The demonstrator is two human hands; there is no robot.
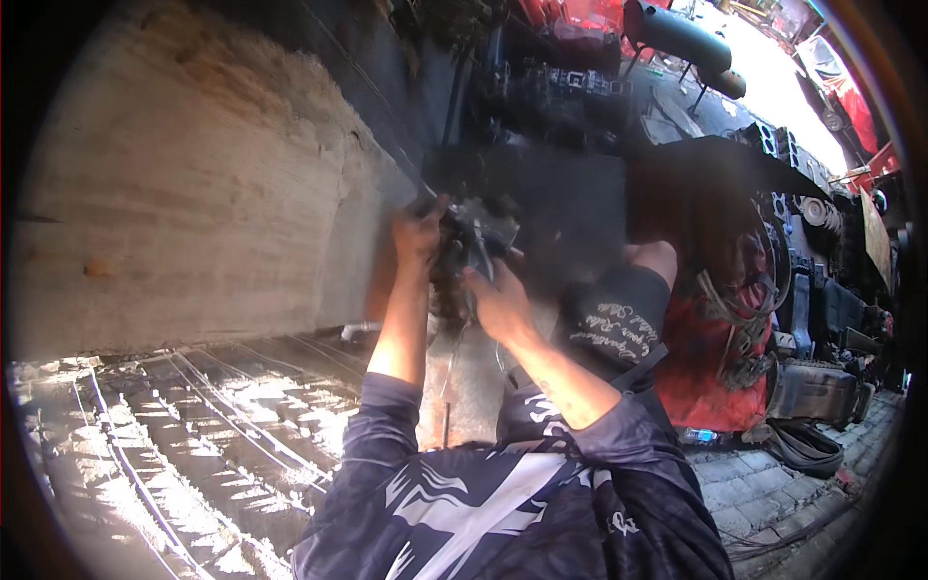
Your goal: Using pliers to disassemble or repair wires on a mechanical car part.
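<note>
My left hand (pixel 420 238) is closed at the upper left edge of a dark, greasy cluster of metal parts (pixel 450 263), and what its fingers grip is hidden in shadow. My right hand (pixel 499 302) wraps round a slim grey tool (pixel 480 249) that points up into the same cluster; the tool's exact kind does not show. Thin pale wires (pixel 452 362) hang below the cluster, between my forearms. Shadow and blur hide the contact between the tool and the parts.
A large tan panel (pixel 193 193) fills the left side. My bent leg in dark shorts (pixel 609 324) is close on the right. Beyond it lie a red sheet (pixel 710 377), cables (pixel 739 300) and several engine parts (pixel 817 387). A teal cylindrical tank (pixel 677 37) stands at the back. Paving (pixel 764 498) runs along the lower right.
</note>
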